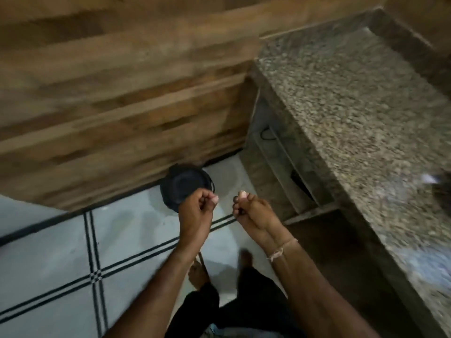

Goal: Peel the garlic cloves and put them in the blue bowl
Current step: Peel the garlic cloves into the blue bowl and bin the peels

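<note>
Over a black round bin (pixel 181 185) on the floor, the left hand (pixel 196 207) and right hand (pixel 251 208) are both curled tight, contents hidden. Garlic and blue bowl are unseen. Cloves are likely light, firm and papery, so pinch the skin at the tip. A granite desk (pixel 353 106) stands right.

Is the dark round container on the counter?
No, the container stands on the tiled floor by the wooden wall, left of the counter.

right: granite counter (pixel 366 118) | ahead: wooden panel (pixel 109 93) | left: open floor (pixel 56 252)
</note>
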Tool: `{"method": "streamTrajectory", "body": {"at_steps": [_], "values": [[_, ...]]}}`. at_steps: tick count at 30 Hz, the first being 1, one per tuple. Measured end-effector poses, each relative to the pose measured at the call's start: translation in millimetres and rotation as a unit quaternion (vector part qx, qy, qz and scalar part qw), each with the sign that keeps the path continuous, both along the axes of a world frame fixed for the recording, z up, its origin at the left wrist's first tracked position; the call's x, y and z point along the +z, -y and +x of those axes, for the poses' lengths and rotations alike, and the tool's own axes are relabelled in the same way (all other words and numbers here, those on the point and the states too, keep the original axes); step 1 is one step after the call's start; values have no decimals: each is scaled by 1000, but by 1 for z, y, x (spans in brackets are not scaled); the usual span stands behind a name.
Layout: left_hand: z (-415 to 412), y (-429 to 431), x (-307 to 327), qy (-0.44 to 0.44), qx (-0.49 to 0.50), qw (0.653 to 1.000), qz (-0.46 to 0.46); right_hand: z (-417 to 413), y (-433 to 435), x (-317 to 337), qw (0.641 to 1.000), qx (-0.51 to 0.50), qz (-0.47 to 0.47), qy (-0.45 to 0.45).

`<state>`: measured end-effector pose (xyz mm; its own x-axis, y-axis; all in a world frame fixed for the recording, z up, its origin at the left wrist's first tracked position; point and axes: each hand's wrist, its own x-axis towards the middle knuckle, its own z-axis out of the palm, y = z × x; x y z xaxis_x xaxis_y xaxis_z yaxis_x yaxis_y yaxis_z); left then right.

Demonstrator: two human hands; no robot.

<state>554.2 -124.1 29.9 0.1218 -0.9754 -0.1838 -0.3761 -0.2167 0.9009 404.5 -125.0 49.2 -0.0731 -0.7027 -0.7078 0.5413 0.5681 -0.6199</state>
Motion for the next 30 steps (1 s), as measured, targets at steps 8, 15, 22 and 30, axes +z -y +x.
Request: {"method": "streamTrajectory", "body": {"at_steps": [8, 15, 22, 30], "values": [[82, 32, 0, -7, 88, 996, -10, 72, 66, -18, 997, 69, 4, 18], [124, 77, -48, 2, 160, 985, 59, 116, 131, -81, 989, 104, 99, 34], [120, 139, -203, -80, 230, 942, 229, 127, 196, -240, 977, 58, 205, 25], [106, 231, -382, -186, 356, 821, 406, 137, 267, -420, 954, 133, 257, -73]]}}
